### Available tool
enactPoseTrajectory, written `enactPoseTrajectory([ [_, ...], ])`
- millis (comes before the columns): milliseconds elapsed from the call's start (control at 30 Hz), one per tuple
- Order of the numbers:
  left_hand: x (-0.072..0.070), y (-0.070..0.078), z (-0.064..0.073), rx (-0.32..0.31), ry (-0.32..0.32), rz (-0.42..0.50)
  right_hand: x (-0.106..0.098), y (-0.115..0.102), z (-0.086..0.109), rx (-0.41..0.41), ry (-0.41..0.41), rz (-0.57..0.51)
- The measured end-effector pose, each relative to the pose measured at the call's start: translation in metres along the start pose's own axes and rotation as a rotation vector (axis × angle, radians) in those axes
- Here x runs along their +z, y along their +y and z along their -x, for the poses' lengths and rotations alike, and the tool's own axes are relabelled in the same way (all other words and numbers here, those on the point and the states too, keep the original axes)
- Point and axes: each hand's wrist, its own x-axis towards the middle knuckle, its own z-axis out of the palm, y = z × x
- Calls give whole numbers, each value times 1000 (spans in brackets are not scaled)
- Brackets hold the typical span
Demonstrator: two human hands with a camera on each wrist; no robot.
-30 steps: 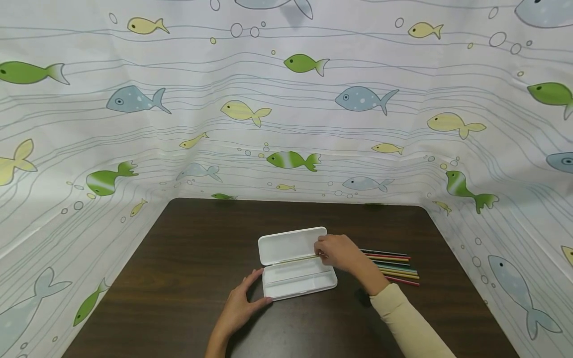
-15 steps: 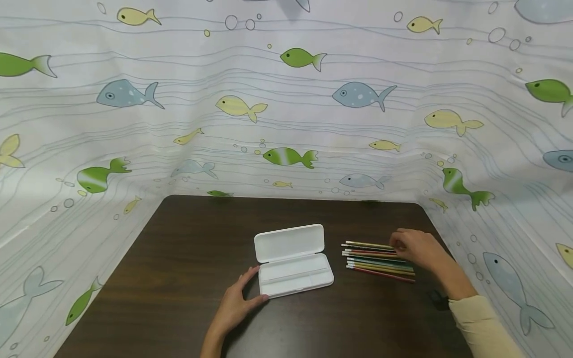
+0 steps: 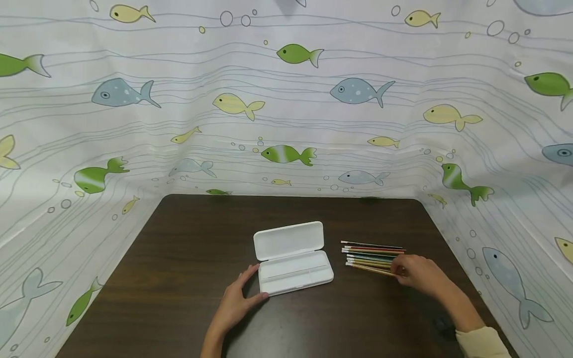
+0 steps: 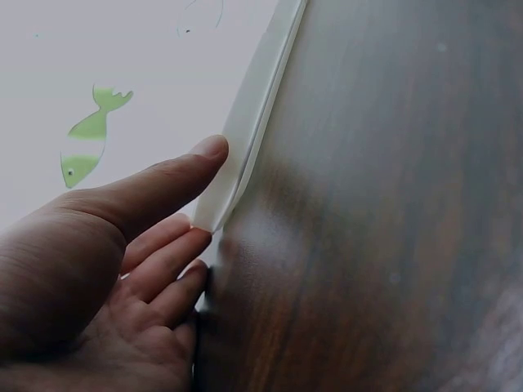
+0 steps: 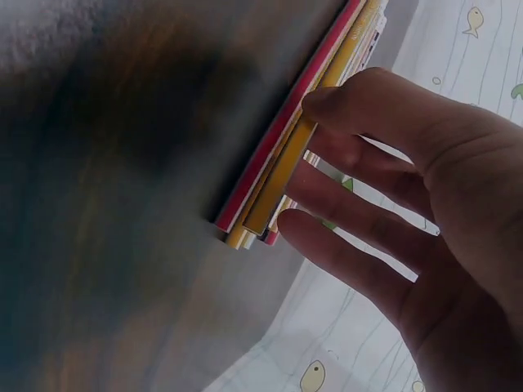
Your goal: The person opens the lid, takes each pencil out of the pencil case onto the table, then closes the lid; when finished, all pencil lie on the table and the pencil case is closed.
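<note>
A white pencil case (image 3: 295,272) lies with its lid (image 3: 288,240) raised at the back; a low ridge runs along its inside. My left hand (image 3: 235,301) spans the case's left end, thumb at the front corner and relaxed fingers along the side. In the left wrist view the thumb (image 4: 176,184) rests against the case's edge (image 4: 245,131). To the right, several pencils (image 3: 373,251) lie side by side, white ends pointing left. My right hand (image 3: 421,272) pinches a yellow pencil (image 5: 282,175) at the front of the bunch, directly beside a red pencil (image 5: 265,155).
The dark brown tabletop (image 3: 201,238) extends around the case and pencils. A white sheet (image 3: 286,114) printed with fish rises behind the table and along both sides.
My right hand left the case's hinge with a yellow pencil and moved right to the pencils' back side, then came forward along their right ends to the front. The left hand stayed at the case.
</note>
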Motion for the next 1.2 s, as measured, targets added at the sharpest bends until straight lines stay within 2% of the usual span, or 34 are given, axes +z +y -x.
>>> enactPoseTrajectory([
  [167, 0, -1, 1, -3, 0, -8, 5, -4, 2, 34, -50, -7],
  [600, 2, -1, 2, 2, 1, -11, 15, -2, 3, 38, -58, 5],
  [733, 1, 0, 1, 7, 1, -8, 11, -4, 0, 28, -39, 49],
  [867, 0, 0, 0, 29, 14, -9, -5, -22, -19, -28, 21, 101],
  [1000, -1, 0, 1, 51, 26, -23, -16, -54, -52, -143, 71, 100],
  [1200, 0, 1, 1, 28, 16, -12, -3, -103, -99, -327, 72, 40],
])
